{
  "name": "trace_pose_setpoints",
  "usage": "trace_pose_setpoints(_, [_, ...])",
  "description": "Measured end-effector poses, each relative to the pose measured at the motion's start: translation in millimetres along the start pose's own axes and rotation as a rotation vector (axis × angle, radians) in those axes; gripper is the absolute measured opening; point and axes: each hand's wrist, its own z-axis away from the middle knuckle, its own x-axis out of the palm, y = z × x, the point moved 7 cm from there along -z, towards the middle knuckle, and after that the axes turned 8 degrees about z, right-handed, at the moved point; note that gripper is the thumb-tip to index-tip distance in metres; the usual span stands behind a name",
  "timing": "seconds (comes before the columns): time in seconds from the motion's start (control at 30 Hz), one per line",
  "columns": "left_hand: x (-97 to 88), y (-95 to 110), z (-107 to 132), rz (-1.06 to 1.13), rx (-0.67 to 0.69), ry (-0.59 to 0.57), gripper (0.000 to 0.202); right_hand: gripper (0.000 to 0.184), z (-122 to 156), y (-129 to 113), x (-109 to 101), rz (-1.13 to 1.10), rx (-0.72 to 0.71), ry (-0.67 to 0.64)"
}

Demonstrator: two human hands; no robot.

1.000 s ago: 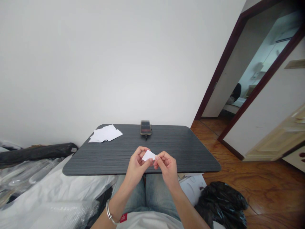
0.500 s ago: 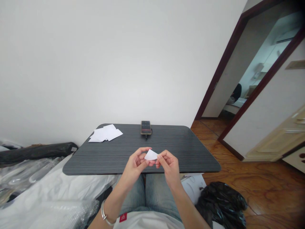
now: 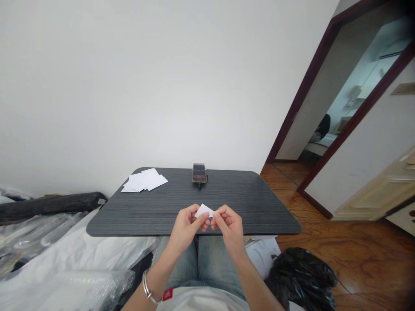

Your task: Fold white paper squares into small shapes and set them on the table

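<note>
White paper slip (image 3: 204, 210) | pinched by left hand (image 3: 187, 225) | right hand (image 3: 228, 224)

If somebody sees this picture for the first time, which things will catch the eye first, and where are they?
First come the two hands meeting over the near edge of the dark table: the left hand and the right hand pinch one small white paper between them. Behind, a phone sits at the middle of the table's far edge, and loose white sheets lie near its far left corner.
</note>
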Motion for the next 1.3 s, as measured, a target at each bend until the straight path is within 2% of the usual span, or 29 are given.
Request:
trace_pose_setpoints(0.13, [0.1, -1.7, 0.5, -0.048, 0.016, 0.007, 0.022, 0.018, -2.8, 5.5, 0.6, -0.021, 0.037, -0.027])
trace_pose_setpoints(0.33, [1.9, -5.8, 0.9, -0.073, -0.029, -0.036, 0.023, 0.022, -6.7, 9.2, 3.5, 0.023, 0.080, -0.087])
trace_pose_setpoints(0.57, [2.3, -10.9, -0.6, -0.038, -0.063, -0.072, 0.023, 0.020, -8.1, 10.8, 2.7, 0.051, 0.082, -0.097])
trace_pose_setpoints(0.83, [2.5, -16.3, -3.6, -0.038, -0.089, -0.108, 0.023, 0.021, -12.0, 15.0, 5.0, -0.021, 0.077, -0.139])
trace_pose_setpoints(1.2, [-10.9, -12.0, -8.6, -0.037, -0.041, -0.012, 0.023, 0.024, -10.3, 18.6, -0.7, 0.093, 0.077, -0.164])
trace_pose_setpoints(1.3, [-8.8, -14.5, -9.6, -0.066, -0.053, -0.034, 0.023, 0.023, -8.8, 14.6, -0.2, 0.130, 0.027, -0.163])
